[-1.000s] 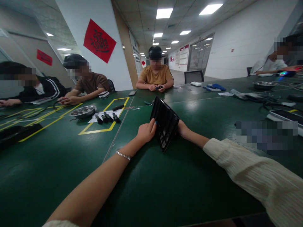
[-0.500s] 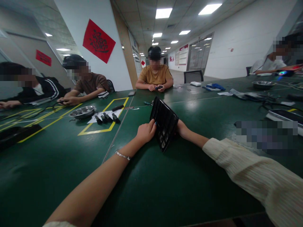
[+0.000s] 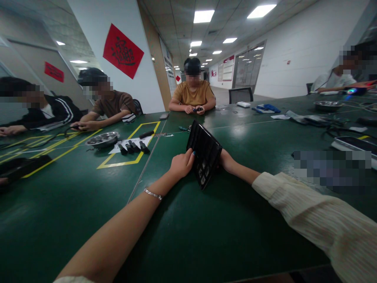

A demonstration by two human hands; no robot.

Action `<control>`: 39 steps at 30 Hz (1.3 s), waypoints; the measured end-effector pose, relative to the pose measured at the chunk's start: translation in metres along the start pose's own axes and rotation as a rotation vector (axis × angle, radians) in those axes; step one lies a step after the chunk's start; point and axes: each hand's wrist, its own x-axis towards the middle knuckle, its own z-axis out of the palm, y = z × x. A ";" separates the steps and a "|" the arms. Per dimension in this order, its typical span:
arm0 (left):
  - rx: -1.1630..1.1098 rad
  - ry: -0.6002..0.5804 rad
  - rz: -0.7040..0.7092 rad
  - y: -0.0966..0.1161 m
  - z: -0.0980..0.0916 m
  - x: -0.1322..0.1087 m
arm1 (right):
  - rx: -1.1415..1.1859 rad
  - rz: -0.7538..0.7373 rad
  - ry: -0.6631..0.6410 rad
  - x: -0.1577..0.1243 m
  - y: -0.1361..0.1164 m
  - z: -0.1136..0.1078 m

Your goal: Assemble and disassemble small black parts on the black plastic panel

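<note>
A black compartmented tray (image 3: 204,153) stands tilted up on its lower corner on the green table (image 3: 206,236). My left hand (image 3: 181,165) grips its left edge, fingers curled round it. My right hand (image 3: 225,160) holds the tray from behind on the right; its fingers are mostly hidden by the tray. A few small parts sit in the tray's lower compartments.
A metal bowl (image 3: 103,139) and several small black parts (image 3: 132,147) lie on a paper inside a yellow-taped box at left. Three people sit across the table and another at far right. Cables, another bowl (image 3: 328,105) and flat trays lie at right.
</note>
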 end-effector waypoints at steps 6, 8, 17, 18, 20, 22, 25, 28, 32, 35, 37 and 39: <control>0.021 -0.008 -0.008 0.000 0.001 0.002 | -0.008 0.013 0.009 0.003 0.002 0.001; 0.026 -0.013 -0.006 0.001 0.001 0.002 | -0.012 0.011 0.016 0.004 0.003 0.001; 0.035 -0.004 0.018 0.001 0.000 0.001 | -0.010 0.004 0.020 0.001 0.000 0.001; 0.037 0.000 0.018 0.001 0.001 0.001 | -0.010 0.005 0.018 0.001 0.001 0.001; 0.037 0.002 0.015 0.001 0.001 0.001 | -0.008 0.008 0.014 0.003 0.003 0.000; 0.030 0.003 0.014 0.000 0.002 0.000 | -0.008 0.009 0.009 0.004 0.005 0.000; 0.010 0.016 0.009 0.000 0.003 0.000 | -0.009 0.010 0.006 0.005 0.006 -0.001; -0.009 0.016 -0.009 -0.001 0.004 0.001 | -0.012 0.010 0.008 0.005 0.006 -0.001; -0.008 0.017 -0.016 0.001 0.004 0.001 | -0.010 0.006 0.007 0.004 0.004 0.000; 0.001 0.031 -0.004 0.002 0.002 0.000 | -0.007 0.003 0.004 0.002 0.002 0.001; 0.007 0.035 0.001 0.002 0.001 -0.001 | -0.004 0.000 0.004 0.001 0.000 0.002; 0.012 0.029 0.002 0.002 0.001 -0.001 | -0.002 0.001 0.006 0.000 -0.001 0.002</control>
